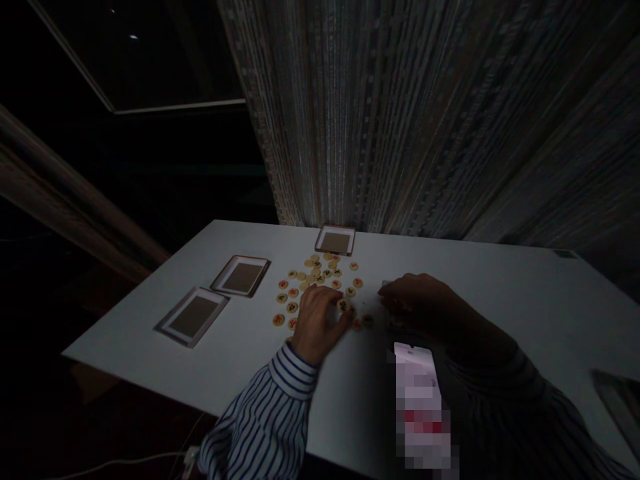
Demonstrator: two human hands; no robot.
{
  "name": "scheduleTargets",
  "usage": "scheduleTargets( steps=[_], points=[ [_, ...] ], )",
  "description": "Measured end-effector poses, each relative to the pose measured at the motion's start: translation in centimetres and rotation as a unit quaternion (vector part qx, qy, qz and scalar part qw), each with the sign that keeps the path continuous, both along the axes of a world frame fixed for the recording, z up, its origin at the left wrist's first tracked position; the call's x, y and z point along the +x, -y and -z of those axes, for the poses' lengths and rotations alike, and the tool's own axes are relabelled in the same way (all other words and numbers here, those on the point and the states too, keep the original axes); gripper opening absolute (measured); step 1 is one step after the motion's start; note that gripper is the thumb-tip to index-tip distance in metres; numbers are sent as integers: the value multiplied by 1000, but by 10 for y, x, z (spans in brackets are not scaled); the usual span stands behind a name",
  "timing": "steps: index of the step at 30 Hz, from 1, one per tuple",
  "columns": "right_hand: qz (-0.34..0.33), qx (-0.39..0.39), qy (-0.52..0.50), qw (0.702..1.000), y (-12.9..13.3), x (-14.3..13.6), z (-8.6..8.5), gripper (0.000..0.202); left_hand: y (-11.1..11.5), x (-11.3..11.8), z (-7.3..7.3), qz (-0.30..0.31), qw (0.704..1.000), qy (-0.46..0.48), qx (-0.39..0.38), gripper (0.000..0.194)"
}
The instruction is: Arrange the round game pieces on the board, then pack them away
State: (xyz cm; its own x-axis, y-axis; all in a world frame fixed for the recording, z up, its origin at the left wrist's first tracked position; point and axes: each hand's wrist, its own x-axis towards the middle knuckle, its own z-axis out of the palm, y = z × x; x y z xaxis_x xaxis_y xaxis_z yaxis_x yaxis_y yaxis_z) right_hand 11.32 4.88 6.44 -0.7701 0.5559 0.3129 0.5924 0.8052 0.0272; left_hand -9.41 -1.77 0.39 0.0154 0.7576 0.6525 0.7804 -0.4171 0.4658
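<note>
Round xiangqi pieces (pixel 292 307) with red or black characters lie scattered on the white table (pixel 260 353). Over their near right side, my left hand (pixel 317 321) pinches one black-marked piece (pixel 343 305) between thumb and forefinger. My right hand (pixel 413 300) hovers to the right of the pieces, in deep shadow, with its fingers curled together; whatever it may hold is too dark to tell. Just below it lies a phone (pixel 417 387) with a lit, partly pixelated screen.
Two framed panels (pixel 201 294) (pixel 258 261) lie on the left of the table, and a third (pixel 335 229) at its back edge. A curtain (pixel 340 120) hangs behind. A dark frame (pixel 615 393) sits at the right edge. A white cable (pixel 135 461) runs at lower left.
</note>
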Motion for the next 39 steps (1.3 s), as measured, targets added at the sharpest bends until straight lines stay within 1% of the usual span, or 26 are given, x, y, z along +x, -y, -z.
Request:
scheduleTargets(
  steps=[5, 8, 11, 15, 18, 22, 25, 28, 33, 36, 39],
  points=[
    [27, -6, 47, 999, -2, 10, -8, 17, -4, 10, -18, 9, 1000, -6, 12, 23],
    [44, -11, 43, 998, -4, 18, -12, 20, -11, 20, -28, 20, 1000, -12, 19, 23],
    [69, -15, 32, 997, -5, 25, -16, 21, -20, 30, -35, 24, 999, -10, 29, 25],
    [79, -11, -9, 997, -6, 35, -20, 20, -34, 44, -44, 37, 999, -14, 30, 27],
    [85, -3, -51, 995, -7, 41, -22, 18, -44, 52, -54, 58, 997, -33, 32, 28],
    [120, -13, -107, 987, -7, 42, -24, 16, -55, 59, -65, 91, 993, -57, 44, 33],
    [139, -47, -144, 979, -7, 42, -24, 14, -60, 63, -67, 119, 990, -64, 44, 35],
    [135, -99, -194, 967, -8, 45, -23, 14, -65, 67, -63, 139, 987, -66, 36, 36],
    [113, -196, -296, 928, -12, 46, -16, 16, -70, 71, -55, 173, 982, -74, 26, 37],
    [104, -241, -330, 907, -15, 44, -14, 16, -70, 70, -54, 180, 981, -70, 20, 38],
    [96, -274, -346, 892, -16, 43, -13, 15, -69, 70, -56, 184, 981, -66, 13, 39]
  ],
)
